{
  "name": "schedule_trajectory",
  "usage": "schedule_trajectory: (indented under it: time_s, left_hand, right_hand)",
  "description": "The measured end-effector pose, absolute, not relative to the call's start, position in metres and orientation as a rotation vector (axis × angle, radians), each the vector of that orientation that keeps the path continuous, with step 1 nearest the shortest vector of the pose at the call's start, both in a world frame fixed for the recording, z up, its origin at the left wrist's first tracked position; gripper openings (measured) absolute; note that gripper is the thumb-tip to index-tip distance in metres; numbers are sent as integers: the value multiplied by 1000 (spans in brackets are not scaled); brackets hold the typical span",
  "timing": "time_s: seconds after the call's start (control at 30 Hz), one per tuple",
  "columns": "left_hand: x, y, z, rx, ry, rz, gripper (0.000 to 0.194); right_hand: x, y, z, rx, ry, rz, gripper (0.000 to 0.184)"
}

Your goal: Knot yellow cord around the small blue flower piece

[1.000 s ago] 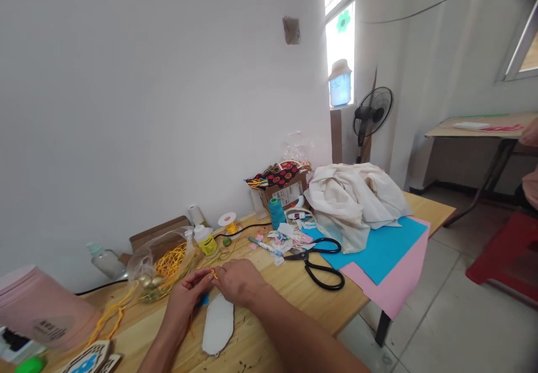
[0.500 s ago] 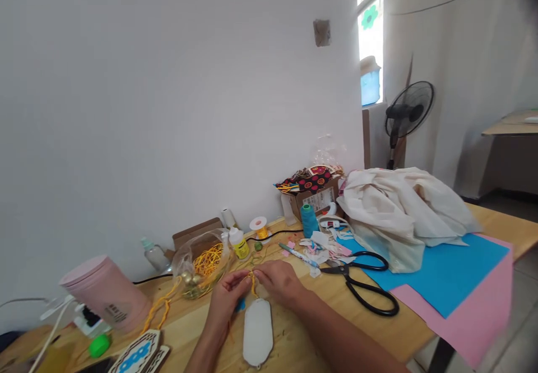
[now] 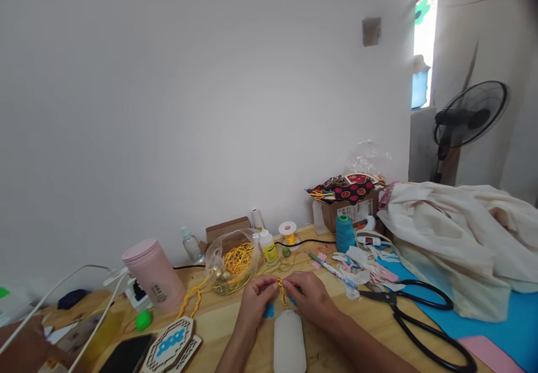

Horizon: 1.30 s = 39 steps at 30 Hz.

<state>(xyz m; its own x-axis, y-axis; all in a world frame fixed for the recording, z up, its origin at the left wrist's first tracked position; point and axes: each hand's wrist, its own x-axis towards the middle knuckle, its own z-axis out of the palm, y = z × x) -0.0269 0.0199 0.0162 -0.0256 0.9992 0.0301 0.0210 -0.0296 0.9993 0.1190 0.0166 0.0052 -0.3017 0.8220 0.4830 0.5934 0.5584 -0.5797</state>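
Low in the middle of the head view, a yellow cord (image 3: 282, 290) rises from the top of a flat white octagonal tag (image 3: 290, 342). My left hand (image 3: 258, 300) pinches the cord between thumb and fingers from the left. From the right, my right hand (image 3: 310, 296) pinches it too, close to the other fingertips. Fine detail of the cord between them is too small to tell. The tag lies below the hands, its lower end at the picture's edge. A small blue cutout (image 3: 269, 311) shows beside my left hand.
Large black-handled scissors (image 3: 395, 301), a pen (image 3: 334, 270) and paper scraps lie to the right. Behind stand a glue bottle (image 3: 268, 248), a spool (image 3: 288, 233) and a bag of yellow cord (image 3: 239, 259). Leftward are a pink canister (image 3: 154, 276), patterned tags (image 3: 170, 344) and a phone (image 3: 127, 355).
My view has turned left, so everything sits further right in the picture. Both hands stay pinched on the yellow cord, and the tag still lies below them.
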Motion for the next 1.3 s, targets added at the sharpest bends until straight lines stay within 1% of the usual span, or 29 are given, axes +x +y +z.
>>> schedule_trajectory:
  time_s: [0.13,0.3,0.37,0.5,0.73,0.83,1.0,1.2,1.3]
  left_hand:
    - [-29,20,11,1243,1223,1223,15]
    - [-31,20,8,1221,1240,1214,16]
    - [-31,21,8,1224,1230,1209,17]
    - [-30,20,12,1257,1211,1160,19]
    - [-23,8,23,1287,1188,1054,20]
    - [-22,4,23,1307,1208,1084,19]
    - [-21,1,23,1326,1245,1108,18]
    - [-20,6,16,1402,1249,1074,15]
    - [-20,9,11,1418,1253,1080,18]
  right_hand:
    - [119,16,5,-1163,-1929,471,33]
    - [118,17,4,-1148,-1835,557,34]
    - [117,19,4,-1125,-1767,644,35]
    - [117,21,5,-1079,-1666,817,34]
    - [128,16,15,-1053,-1656,980,34]
    - [133,15,16,-1037,-1667,1039,33]
    - [140,16,23,-997,-1727,1075,27]
    - [139,23,38,-977,-1802,1060,14]
    - [137,23,34,-999,-1778,1029,16]
